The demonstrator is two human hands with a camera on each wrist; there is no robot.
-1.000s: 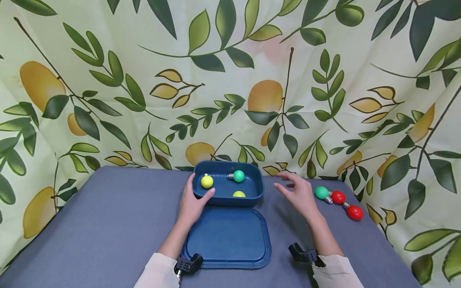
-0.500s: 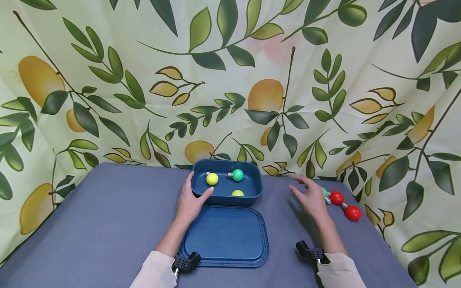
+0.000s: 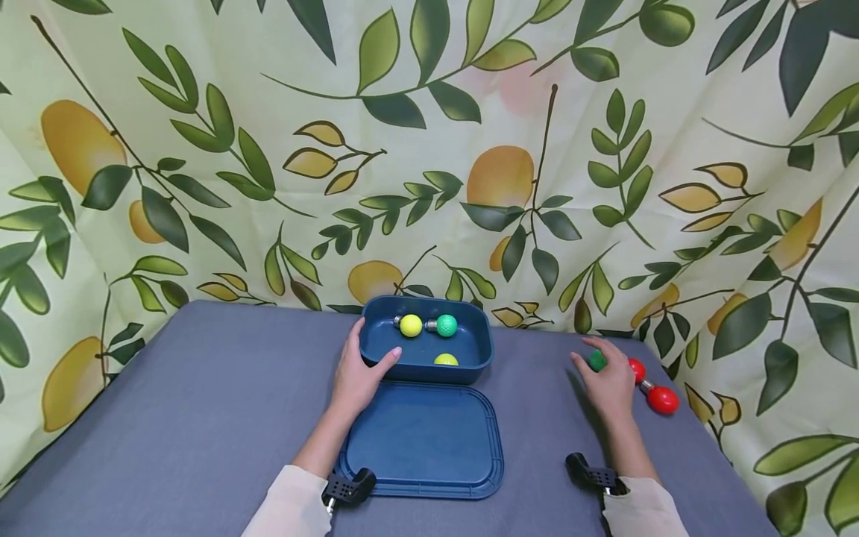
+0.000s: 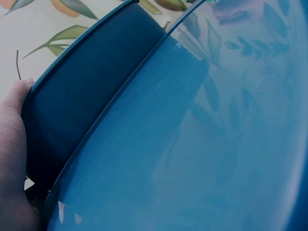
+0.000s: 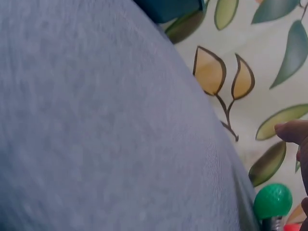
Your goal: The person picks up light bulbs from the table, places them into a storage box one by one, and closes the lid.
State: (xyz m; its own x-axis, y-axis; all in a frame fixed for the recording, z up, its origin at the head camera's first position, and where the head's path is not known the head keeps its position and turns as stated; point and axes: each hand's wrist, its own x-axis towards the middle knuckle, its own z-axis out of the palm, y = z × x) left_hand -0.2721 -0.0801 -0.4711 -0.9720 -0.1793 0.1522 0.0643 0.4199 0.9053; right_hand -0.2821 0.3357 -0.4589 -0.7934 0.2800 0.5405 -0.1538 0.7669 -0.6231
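Note:
My left hand (image 3: 356, 380) grips the near left corner of a blue rectangular box (image 3: 429, 374), its thumb at the front rim. Inside lie a yellow bulb (image 3: 411, 326), a green bulb (image 3: 446, 325) and another yellow bulb (image 3: 446, 359), mostly hidden by the front wall. My right hand (image 3: 611, 384) hovers around a second green bulb (image 3: 596, 361), fingers and thumb apart. In the right wrist view that green bulb (image 5: 273, 199) sits below the fingers, with a gap between. Beside it are two red bulbs (image 3: 663, 400), one partly covered by the hand.
A flat blue lid (image 3: 426, 440) lies directly in front of the box, between my forearms. The grey cloth-covered table (image 3: 221, 403) spreads to both sides. A leaf-and-fruit patterned curtain (image 3: 416, 164) hangs close behind the box.
My right hand has moved right, from beside the box to the green bulb. One yellow bulb has rolled right inside the box, towards the green one. The left hand stays on the box.

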